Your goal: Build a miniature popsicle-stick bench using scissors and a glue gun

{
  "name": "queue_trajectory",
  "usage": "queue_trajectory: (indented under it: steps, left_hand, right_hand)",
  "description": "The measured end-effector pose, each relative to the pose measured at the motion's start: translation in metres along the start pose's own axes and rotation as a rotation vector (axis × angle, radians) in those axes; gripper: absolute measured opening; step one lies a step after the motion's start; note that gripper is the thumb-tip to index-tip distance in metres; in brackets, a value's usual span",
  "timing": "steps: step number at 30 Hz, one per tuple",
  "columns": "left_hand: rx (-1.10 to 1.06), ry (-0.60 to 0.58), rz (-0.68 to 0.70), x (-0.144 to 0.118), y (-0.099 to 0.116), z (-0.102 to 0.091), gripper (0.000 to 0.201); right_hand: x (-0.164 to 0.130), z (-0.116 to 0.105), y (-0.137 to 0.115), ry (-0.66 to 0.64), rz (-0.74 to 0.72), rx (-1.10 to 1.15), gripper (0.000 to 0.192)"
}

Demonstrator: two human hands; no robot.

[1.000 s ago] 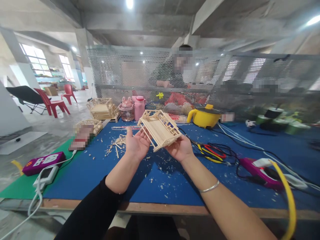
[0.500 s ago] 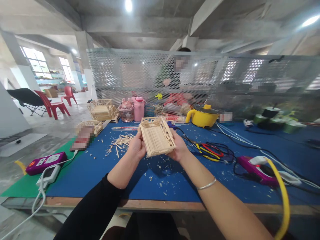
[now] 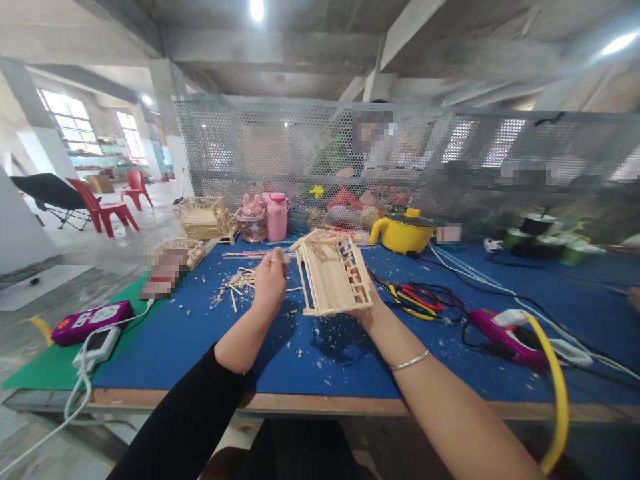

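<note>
A small model bed-like frame of pale wooden sticks point(image 3: 327, 277), with a slatted base and railed sides, is held tilted above the blue mat point(image 3: 280, 367). My right hand point(image 3: 369, 308) grips it from behind at its right side, and the fingers are mostly hidden by it. Just left of the frame, apart from it, is my left hand point(image 3: 271, 280). Its fingers are curled closed, and whatever they may hold cannot be made out. Loose wooden sticks point(image 3: 243, 279) lie in a heap beyond my left hand. Small wood chips are scattered on the mat.
Similar stick models point(image 3: 203, 219) stand at back left, near a phone point(image 3: 163, 272) and a purple power strip point(image 3: 93, 325). A pink bottle point(image 3: 277, 219), yellow pot point(image 3: 407, 233), cables point(image 3: 420, 300) and another power strip point(image 3: 505, 340) surround the work area. A person works behind the mesh screen point(image 3: 225, 153).
My left hand has let go of the stick frame and moved slightly left, its fingers now curled. The frame has shifted right and turned in my right hand.
</note>
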State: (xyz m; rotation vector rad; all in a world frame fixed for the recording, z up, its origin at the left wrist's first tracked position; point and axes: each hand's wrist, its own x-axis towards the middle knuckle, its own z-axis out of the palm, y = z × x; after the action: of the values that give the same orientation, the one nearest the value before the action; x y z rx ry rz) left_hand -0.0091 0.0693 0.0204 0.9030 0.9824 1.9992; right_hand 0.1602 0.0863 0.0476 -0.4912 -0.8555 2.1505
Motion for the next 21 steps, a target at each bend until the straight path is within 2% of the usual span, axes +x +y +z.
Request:
queue_trajectory:
  steps: [4,6,9,12,14,16,17,19,21]
  left_hand:
    - [-0.289,0.205,0.017,0.020,0.022,-0.012,0.035]
    - [-0.440,0.234,-0.056,0.029,0.034,-0.023,0.035]
    - [-0.644,0.135,-0.147,0.036,0.053,-0.042,0.039]
    - [-0.673,-0.022,-0.079,0.038,0.067,-0.056,0.041]
    - [-0.438,-0.138,-0.007,0.036,0.069,-0.055,0.042]
    - [-0.033,-0.258,0.096,0.034,0.064,-0.045,0.038]
    - [0.214,-0.336,0.178,0.031,0.059,-0.037,0.034]
    - [0.402,-0.462,0.224,0.025,0.045,-0.023,0.028]
    - [0.715,-0.650,0.287,0.020,0.030,-0.014,0.032]
  right_hand:
    - [0.007,-0.011,-0.002,0.051,-0.026,-0.008,0.037]
    - [0.012,-0.022,-0.004,0.102,-0.054,-0.015,0.036]
    - [0.017,-0.040,-0.007,0.168,-0.124,-0.028,0.034]
    - [0.017,-0.053,-0.011,0.177,-0.176,-0.057,0.031]
    - [0.017,-0.056,-0.013,0.166,-0.197,-0.098,0.028]
    - [0.016,-0.055,-0.014,0.157,-0.208,-0.130,0.026]
    - [0.016,-0.053,-0.014,0.151,-0.211,-0.143,0.025]
    - [0.018,-0.050,-0.012,0.130,-0.226,-0.178,0.024]
    - [0.019,-0.049,-0.011,0.111,-0.266,-0.223,0.023]
